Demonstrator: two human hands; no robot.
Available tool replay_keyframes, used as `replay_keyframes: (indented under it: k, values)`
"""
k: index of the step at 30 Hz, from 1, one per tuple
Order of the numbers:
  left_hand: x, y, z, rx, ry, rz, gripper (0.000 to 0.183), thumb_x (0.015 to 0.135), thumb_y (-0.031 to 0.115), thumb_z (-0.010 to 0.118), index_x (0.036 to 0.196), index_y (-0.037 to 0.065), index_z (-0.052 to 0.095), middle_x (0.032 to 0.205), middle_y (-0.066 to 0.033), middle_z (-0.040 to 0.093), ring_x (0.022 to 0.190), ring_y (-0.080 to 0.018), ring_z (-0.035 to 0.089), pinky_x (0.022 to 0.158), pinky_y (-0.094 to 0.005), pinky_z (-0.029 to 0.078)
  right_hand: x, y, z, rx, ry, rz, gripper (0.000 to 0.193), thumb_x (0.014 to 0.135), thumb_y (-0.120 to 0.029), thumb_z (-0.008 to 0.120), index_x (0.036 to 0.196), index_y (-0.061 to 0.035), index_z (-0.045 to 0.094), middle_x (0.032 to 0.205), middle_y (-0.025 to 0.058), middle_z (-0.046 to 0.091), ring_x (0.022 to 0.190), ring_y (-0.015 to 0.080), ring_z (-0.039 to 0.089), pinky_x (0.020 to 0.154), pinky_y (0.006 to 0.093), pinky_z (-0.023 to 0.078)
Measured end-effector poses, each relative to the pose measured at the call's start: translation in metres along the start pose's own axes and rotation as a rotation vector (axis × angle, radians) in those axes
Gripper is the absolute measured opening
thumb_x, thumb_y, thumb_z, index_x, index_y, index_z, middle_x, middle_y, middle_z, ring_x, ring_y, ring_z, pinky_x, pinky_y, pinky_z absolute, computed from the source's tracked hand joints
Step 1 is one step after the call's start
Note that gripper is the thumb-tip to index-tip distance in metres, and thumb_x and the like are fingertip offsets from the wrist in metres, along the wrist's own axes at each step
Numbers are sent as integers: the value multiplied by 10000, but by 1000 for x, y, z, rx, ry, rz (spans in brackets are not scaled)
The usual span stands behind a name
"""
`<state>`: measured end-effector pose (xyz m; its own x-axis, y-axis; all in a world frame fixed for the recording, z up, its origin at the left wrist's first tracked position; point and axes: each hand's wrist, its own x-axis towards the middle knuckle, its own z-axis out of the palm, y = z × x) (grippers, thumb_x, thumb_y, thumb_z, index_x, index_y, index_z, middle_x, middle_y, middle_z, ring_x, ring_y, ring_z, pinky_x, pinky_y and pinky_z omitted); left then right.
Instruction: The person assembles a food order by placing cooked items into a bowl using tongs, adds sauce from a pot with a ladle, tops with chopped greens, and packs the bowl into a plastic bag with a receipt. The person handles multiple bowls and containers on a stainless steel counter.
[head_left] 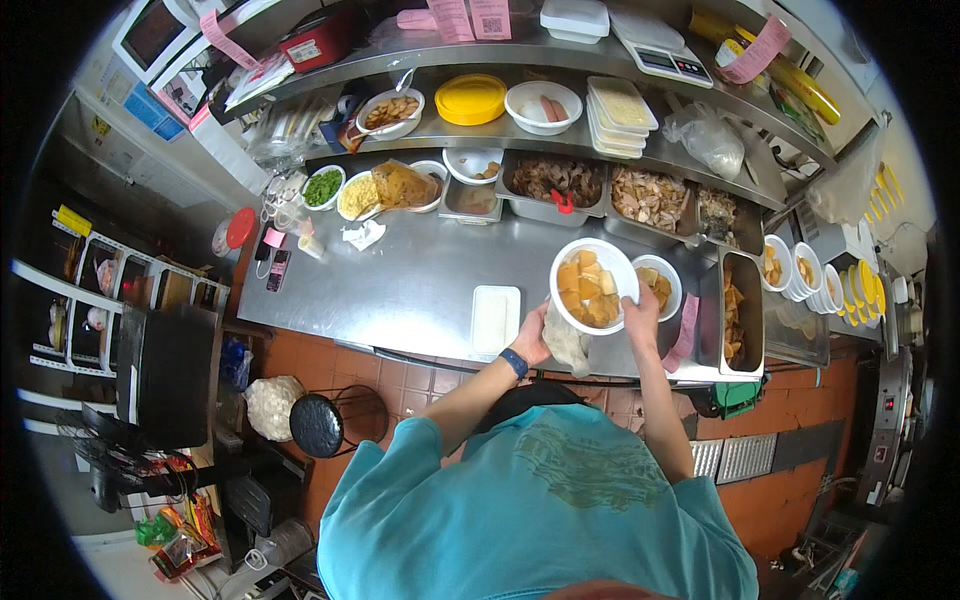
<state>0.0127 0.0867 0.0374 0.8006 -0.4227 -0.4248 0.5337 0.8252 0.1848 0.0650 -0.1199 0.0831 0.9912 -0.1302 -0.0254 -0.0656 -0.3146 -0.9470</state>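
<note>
A white round bowl with orange-brown chunks of food is tilted above the steel counter. My right hand grips its right rim, fingers closed. My left hand, with a dark blue band at the wrist, is at the bowl's lower left side. Its fingers curl against a crumpled pale cloth, which hangs below the bowl; the fingertips are partly hidden. Just right of the bowl stands a second white bowl with similar chunks. A white rectangular container lies left of my left hand.
Steel pans of meat line the counter's back, and a deep pan stands at the right. Stacked bowls are farther right. A shelf with a yellow lid runs above. A black stool stands on the floor.
</note>
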Motion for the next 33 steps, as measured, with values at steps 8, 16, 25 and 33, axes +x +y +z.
replay_keyframes:
  k: [8, 16, 25, 33]
  values:
    - [1, -11, 2, -50, 107, 135, 469, 1024, 369, 389, 1371, 73, 500, 1374, -139, 547, 1245, -308, 540, 1089, -445, 423, -50, -4, 2, 140, -43, 79, 433, 821, 19, 551, 1252, 50, 577, 1117, 184, 672, 1045, 251, 636, 925, 345, 475]
    - [-12, -1, 4, -50, 38, 21, 480, 1032, 350, 359, 1380, 38, 471, 1321, -145, 577, 1212, -301, 562, 1068, -438, 440, -12, -2, 1, -70, 91, -154, 404, 816, 13, 572, 1217, 62, 578, 1099, 190, 677, 1019, 240, 645, 900, 330, 488]
    - [50, 9, 7, 800, 309, 270, 486, 1000, 368, 526, 1365, 50, 475, 1328, -153, 557, 1199, -293, 547, 1010, -408, 455, -40, 35, -61, 446, 234, 135, 393, 872, 4, 518, 1259, 39, 573, 1160, 141, 638, 1036, 199, 601, 898, 300, 466]
    - [34, -31, 43, 659, 144, 272, 504, 993, 425, 521, 1355, 74, 503, 1361, -86, 536, 1262, -244, 494, 1075, -366, 390, -73, 44, -82, 275, 210, 148, 380, 865, -16, 518, 1238, 23, 579, 1115, 124, 650, 990, 206, 630, 878, 325, 521]
